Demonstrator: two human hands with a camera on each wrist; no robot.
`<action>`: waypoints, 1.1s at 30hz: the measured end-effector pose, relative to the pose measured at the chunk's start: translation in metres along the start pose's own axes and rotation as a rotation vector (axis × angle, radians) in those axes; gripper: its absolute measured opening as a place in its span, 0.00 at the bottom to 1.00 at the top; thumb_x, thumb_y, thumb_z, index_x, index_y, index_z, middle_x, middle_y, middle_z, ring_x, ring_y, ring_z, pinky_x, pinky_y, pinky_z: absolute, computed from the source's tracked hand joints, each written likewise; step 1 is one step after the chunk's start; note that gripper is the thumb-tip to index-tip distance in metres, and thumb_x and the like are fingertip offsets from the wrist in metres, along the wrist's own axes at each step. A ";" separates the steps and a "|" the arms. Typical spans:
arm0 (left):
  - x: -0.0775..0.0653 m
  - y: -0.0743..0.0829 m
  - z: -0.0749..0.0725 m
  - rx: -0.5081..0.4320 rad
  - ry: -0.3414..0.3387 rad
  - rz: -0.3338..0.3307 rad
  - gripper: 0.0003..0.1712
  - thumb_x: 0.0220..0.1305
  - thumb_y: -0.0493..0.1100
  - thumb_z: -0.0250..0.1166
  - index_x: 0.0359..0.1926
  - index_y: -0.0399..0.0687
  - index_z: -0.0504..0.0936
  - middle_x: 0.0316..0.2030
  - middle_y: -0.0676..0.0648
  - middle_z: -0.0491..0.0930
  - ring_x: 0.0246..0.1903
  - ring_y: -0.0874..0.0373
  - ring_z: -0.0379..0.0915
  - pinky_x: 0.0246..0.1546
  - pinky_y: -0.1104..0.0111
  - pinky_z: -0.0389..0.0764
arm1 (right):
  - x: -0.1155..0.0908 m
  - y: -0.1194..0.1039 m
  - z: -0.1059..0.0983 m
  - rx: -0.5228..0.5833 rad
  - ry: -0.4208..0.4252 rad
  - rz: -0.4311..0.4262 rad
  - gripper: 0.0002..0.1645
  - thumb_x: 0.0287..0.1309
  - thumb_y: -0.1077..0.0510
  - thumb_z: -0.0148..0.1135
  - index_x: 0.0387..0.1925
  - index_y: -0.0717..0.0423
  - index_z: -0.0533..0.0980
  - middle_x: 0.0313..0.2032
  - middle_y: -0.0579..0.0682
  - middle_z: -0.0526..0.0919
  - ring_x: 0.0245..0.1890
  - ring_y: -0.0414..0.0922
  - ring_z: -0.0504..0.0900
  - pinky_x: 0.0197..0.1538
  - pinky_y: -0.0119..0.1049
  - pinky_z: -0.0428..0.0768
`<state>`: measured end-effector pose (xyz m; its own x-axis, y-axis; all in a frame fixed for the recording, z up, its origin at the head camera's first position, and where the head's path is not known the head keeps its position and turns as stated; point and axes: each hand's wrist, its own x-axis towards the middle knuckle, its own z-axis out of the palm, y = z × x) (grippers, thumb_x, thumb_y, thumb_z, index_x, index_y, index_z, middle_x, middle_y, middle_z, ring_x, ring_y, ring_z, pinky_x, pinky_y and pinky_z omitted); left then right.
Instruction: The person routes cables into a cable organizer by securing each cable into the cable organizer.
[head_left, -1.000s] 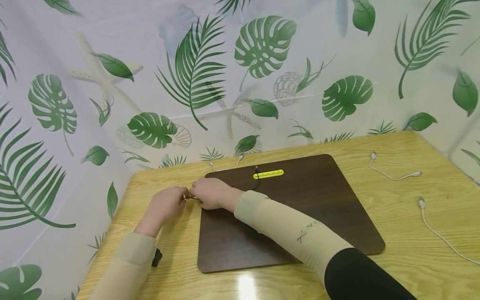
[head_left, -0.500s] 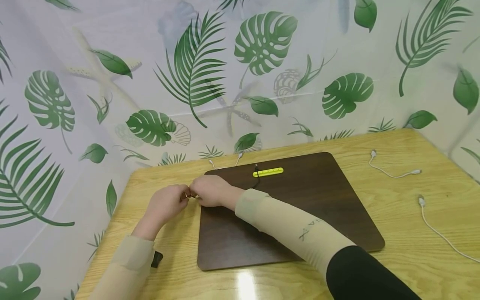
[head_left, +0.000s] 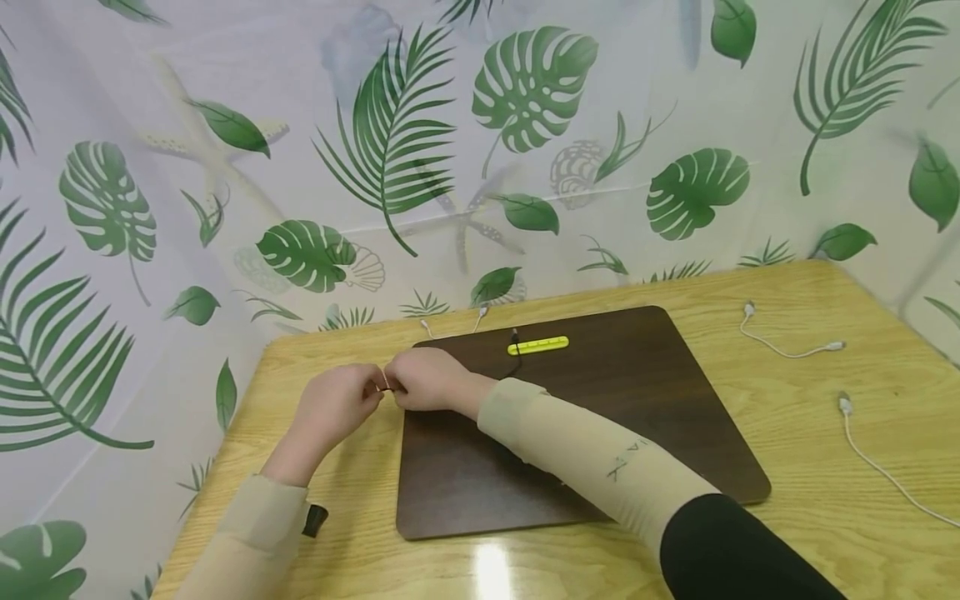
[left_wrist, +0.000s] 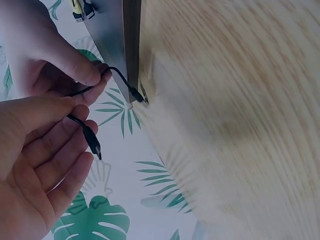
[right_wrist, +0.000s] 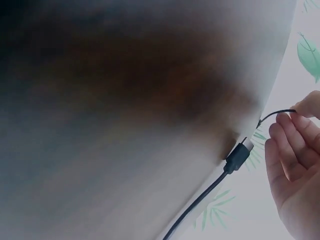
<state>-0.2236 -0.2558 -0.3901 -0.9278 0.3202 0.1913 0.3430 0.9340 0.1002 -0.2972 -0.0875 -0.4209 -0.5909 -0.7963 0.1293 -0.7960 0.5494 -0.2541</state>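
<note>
Both hands meet over the left edge of the dark brown board [head_left: 570, 433]. My left hand [left_wrist: 47, 155] pinches a black cable between thumb and fingers, and a small black plug [left_wrist: 92, 142] sticks out past its fingers. Close above it in the left wrist view, my right hand [left_wrist: 55, 60] pinches black cable too, with another black plug [left_wrist: 137, 95] hanging from a short curve. The right wrist view shows the right hand [right_wrist: 300, 160] holding thin black cable. Nearer the camera there, a thicker black cable ends in a metal-tipped plug [right_wrist: 238, 157].
A yellow ruler-like strip [head_left: 551, 344] lies near the board's far edge, with a black plug [head_left: 514, 337] across it. White cables lie on the wooden table, one at the far right [head_left: 787, 354], one nearer [head_left: 885, 471]. White plugs [head_left: 482, 313] show behind the board, before the leaf-print backdrop [head_left: 525, 167].
Both hands stay at the board's left edge with only small finger shifts. The piece of black cable between their fingertips has changed shape, and less of it shows now.
</note>
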 end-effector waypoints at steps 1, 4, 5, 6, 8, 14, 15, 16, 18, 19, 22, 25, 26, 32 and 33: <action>-0.001 0.000 -0.001 -0.002 0.005 -0.003 0.05 0.63 0.34 0.71 0.38 0.46 0.90 0.32 0.48 0.90 0.32 0.53 0.87 0.34 0.56 0.85 | -0.001 0.000 -0.001 -0.007 0.003 0.003 0.17 0.62 0.64 0.62 0.22 0.45 0.68 0.23 0.40 0.70 0.24 0.38 0.65 0.31 0.30 0.63; -0.003 0.000 -0.002 -0.004 0.019 0.000 0.04 0.62 0.34 0.72 0.36 0.47 0.89 0.32 0.48 0.90 0.32 0.53 0.88 0.35 0.56 0.86 | -0.003 0.002 -0.002 -0.050 0.007 0.001 0.16 0.60 0.64 0.63 0.23 0.46 0.68 0.23 0.40 0.70 0.24 0.38 0.66 0.31 0.31 0.64; -0.003 0.000 -0.003 -0.007 0.023 0.001 0.04 0.62 0.34 0.72 0.36 0.47 0.89 0.31 0.49 0.90 0.32 0.54 0.88 0.35 0.56 0.85 | -0.003 0.002 -0.002 -0.068 0.008 -0.001 0.15 0.59 0.63 0.63 0.23 0.45 0.68 0.24 0.40 0.71 0.24 0.37 0.67 0.31 0.30 0.64; -0.004 0.000 -0.003 -0.010 0.028 0.004 0.04 0.61 0.34 0.72 0.35 0.47 0.89 0.31 0.49 0.90 0.32 0.54 0.87 0.34 0.57 0.85 | -0.003 0.003 -0.003 -0.084 0.011 -0.006 0.15 0.59 0.63 0.63 0.23 0.45 0.69 0.24 0.40 0.71 0.25 0.37 0.67 0.31 0.30 0.64; -0.004 0.000 -0.004 -0.015 0.037 0.011 0.04 0.61 0.34 0.73 0.35 0.48 0.88 0.29 0.50 0.90 0.31 0.55 0.87 0.33 0.57 0.84 | -0.004 0.005 -0.004 -0.111 0.018 -0.024 0.13 0.58 0.64 0.63 0.24 0.46 0.71 0.25 0.40 0.72 0.25 0.37 0.68 0.31 0.30 0.64; -0.006 0.002 -0.005 -0.030 0.046 0.029 0.04 0.61 0.35 0.73 0.35 0.48 0.88 0.28 0.51 0.89 0.29 0.57 0.85 0.31 0.59 0.83 | -0.009 0.008 -0.012 -0.151 0.042 -0.081 0.11 0.59 0.64 0.64 0.26 0.47 0.74 0.27 0.41 0.74 0.27 0.38 0.70 0.32 0.31 0.65; -0.006 0.003 -0.005 -0.032 0.048 0.032 0.04 0.62 0.35 0.73 0.35 0.48 0.88 0.28 0.51 0.89 0.28 0.57 0.85 0.30 0.59 0.83 | -0.010 0.009 -0.013 -0.158 0.046 -0.089 0.10 0.59 0.63 0.65 0.27 0.48 0.74 0.28 0.42 0.75 0.28 0.39 0.71 0.32 0.31 0.66; -0.006 0.003 -0.006 -0.033 0.050 0.032 0.04 0.62 0.35 0.73 0.35 0.48 0.88 0.28 0.51 0.89 0.28 0.58 0.85 0.30 0.59 0.83 | -0.010 0.010 -0.013 -0.165 0.050 -0.095 0.09 0.60 0.63 0.65 0.27 0.48 0.75 0.28 0.42 0.76 0.28 0.39 0.71 0.32 0.31 0.66; -0.006 0.004 -0.006 -0.035 0.053 0.031 0.04 0.62 0.35 0.73 0.35 0.48 0.88 0.28 0.51 0.89 0.28 0.57 0.85 0.31 0.59 0.83 | -0.012 0.011 -0.014 -0.175 0.052 -0.104 0.07 0.61 0.62 0.65 0.29 0.49 0.77 0.30 0.44 0.79 0.29 0.40 0.72 0.33 0.31 0.67; -0.006 0.005 -0.006 -0.036 0.054 0.031 0.04 0.62 0.35 0.73 0.35 0.49 0.88 0.28 0.51 0.89 0.28 0.58 0.85 0.31 0.60 0.83 | -0.014 0.012 -0.015 -0.184 0.053 -0.106 0.06 0.62 0.62 0.65 0.29 0.50 0.77 0.31 0.44 0.79 0.30 0.40 0.73 0.33 0.32 0.68; -0.006 0.006 -0.005 -0.040 0.059 0.029 0.04 0.62 0.35 0.73 0.35 0.49 0.88 0.28 0.51 0.89 0.28 0.58 0.85 0.30 0.60 0.82 | -0.016 0.014 -0.017 -0.192 0.059 -0.109 0.05 0.64 0.62 0.65 0.31 0.51 0.79 0.33 0.47 0.81 0.31 0.41 0.73 0.35 0.33 0.70; -0.006 0.007 -0.005 -0.049 0.069 0.027 0.04 0.61 0.35 0.73 0.35 0.49 0.88 0.28 0.52 0.88 0.28 0.58 0.84 0.30 0.60 0.82 | -0.019 0.015 -0.019 -0.201 0.068 -0.114 0.05 0.65 0.62 0.65 0.32 0.51 0.79 0.33 0.48 0.81 0.31 0.41 0.72 0.36 0.34 0.71; -0.006 0.008 -0.005 -0.051 0.072 0.026 0.04 0.61 0.35 0.73 0.35 0.49 0.88 0.28 0.52 0.88 0.28 0.58 0.84 0.30 0.61 0.82 | -0.019 0.016 -0.019 -0.203 0.073 -0.118 0.05 0.65 0.62 0.65 0.32 0.52 0.79 0.33 0.48 0.82 0.31 0.41 0.72 0.36 0.34 0.72; -0.005 0.009 -0.003 -0.046 0.091 0.037 0.04 0.62 0.35 0.74 0.37 0.48 0.88 0.29 0.51 0.89 0.28 0.58 0.85 0.28 0.62 0.82 | -0.023 0.021 -0.021 -0.244 0.095 -0.162 0.03 0.63 0.62 0.64 0.34 0.51 0.80 0.35 0.48 0.82 0.34 0.43 0.79 0.39 0.37 0.80; -0.005 0.009 -0.002 -0.044 0.096 0.040 0.04 0.62 0.35 0.74 0.37 0.48 0.88 0.29 0.51 0.89 0.28 0.59 0.85 0.28 0.62 0.81 | -0.024 0.021 -0.022 -0.249 0.096 -0.168 0.02 0.63 0.62 0.64 0.35 0.51 0.81 0.35 0.48 0.83 0.35 0.44 0.81 0.40 0.38 0.81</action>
<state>-0.2153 -0.2489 -0.3880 -0.8956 0.3388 0.2884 0.3878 0.9121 0.1328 -0.3029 -0.0509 -0.4086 -0.4488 -0.8602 0.2422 -0.8842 0.4667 0.0194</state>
